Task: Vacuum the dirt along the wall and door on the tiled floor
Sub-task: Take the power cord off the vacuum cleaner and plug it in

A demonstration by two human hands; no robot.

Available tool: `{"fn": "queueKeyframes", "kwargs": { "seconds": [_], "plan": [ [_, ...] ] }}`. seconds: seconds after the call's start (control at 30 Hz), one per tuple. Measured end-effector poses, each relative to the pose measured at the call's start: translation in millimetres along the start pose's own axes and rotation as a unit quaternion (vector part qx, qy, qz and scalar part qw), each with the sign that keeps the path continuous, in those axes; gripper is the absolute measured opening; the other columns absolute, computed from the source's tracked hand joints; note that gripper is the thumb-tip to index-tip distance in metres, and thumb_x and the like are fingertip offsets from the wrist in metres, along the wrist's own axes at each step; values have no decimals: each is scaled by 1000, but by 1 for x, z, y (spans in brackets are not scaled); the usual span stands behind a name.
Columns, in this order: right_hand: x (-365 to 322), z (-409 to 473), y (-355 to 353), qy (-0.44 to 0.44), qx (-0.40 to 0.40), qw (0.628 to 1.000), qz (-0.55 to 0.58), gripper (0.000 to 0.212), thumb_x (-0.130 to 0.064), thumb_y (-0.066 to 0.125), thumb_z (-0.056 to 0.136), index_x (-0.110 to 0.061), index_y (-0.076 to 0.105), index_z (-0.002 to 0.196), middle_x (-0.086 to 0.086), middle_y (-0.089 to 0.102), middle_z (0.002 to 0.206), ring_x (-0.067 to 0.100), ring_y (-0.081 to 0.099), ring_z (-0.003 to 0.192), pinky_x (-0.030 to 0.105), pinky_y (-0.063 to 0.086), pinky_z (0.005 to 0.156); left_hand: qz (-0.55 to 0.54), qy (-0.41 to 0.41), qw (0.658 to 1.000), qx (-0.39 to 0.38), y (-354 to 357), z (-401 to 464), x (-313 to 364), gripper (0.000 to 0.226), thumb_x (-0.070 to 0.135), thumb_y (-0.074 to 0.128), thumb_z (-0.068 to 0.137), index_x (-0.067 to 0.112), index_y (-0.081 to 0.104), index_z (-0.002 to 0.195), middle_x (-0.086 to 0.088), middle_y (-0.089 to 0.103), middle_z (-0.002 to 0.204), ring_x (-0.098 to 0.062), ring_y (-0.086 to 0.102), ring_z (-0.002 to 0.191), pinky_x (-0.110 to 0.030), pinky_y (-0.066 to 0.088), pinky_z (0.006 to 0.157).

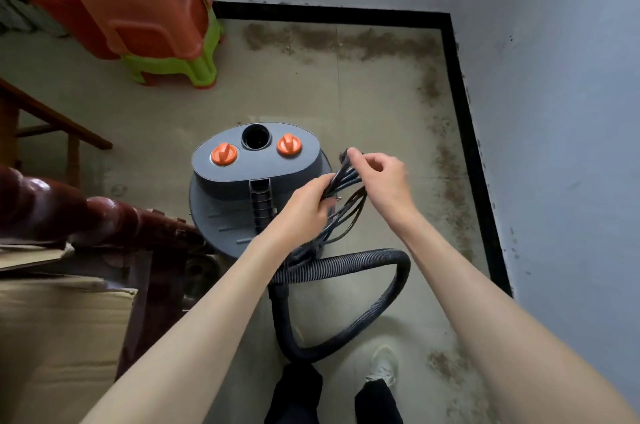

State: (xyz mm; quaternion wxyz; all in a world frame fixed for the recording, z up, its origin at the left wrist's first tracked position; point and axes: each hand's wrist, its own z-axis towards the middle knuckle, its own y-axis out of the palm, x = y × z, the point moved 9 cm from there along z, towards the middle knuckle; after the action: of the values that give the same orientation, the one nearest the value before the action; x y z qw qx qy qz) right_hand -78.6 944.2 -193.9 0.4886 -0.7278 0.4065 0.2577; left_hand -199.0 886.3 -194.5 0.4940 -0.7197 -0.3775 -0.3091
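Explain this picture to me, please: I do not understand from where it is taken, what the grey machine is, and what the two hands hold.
The camera sits on a person's head and looks down, so you see their own arms. The grey machine is a vacuum cleaner standing on the tiled floor, with two orange knobs and an open round hole on top. Its ribbed hose curls on the floor in front of the person's feet. The left hand grips a bundled black power cord, and the right hand pinches its upper end. Brown dirt lies along the walls.
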Motion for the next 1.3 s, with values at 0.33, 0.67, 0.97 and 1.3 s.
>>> {"fn": "queueKeyframes", "kwargs": {
  "seconds": [0.33,0.67,0.97,1.3],
  "plan": [
    [-10,-7,-78,59,6,993,-107,47,-42,74,79,-10,49,55,3,48,56,23,51,67,33,39,57,71,46,996,-19,32,-3,85,38,7,44,97,10,45,134,-10,54,127,-23,49,118,-25,34,92],
    [-4,-18,-194,61,8,990,127,26,-2,62,84,-7,56,60,11,54,67,25,55,75,48,54,84,-49,48,997,31,75,-9,191,29,17,55,94,12,57,123,7,56,77,1,48,62,-11,37,59],
    [37,-23,-312,31,-18,969,243,15,-3,51,99,-10,55,87,7,57,75,12,53,55,21,52,54,-146,28,987,58,131,-2,255,16,12,49,97,16,59,85,-4,37,69,-15,32,64,-26,27,57],
    [60,-25,-389,-14,16,985,169,23,-23,49,103,-12,64,91,-4,38,63,9,32,54,15,29,49,-177,15,979,98,150,24,280,19,7,49,95,17,58,82,5,43,63,-9,36,57,-10,32,51]
  ]
}}
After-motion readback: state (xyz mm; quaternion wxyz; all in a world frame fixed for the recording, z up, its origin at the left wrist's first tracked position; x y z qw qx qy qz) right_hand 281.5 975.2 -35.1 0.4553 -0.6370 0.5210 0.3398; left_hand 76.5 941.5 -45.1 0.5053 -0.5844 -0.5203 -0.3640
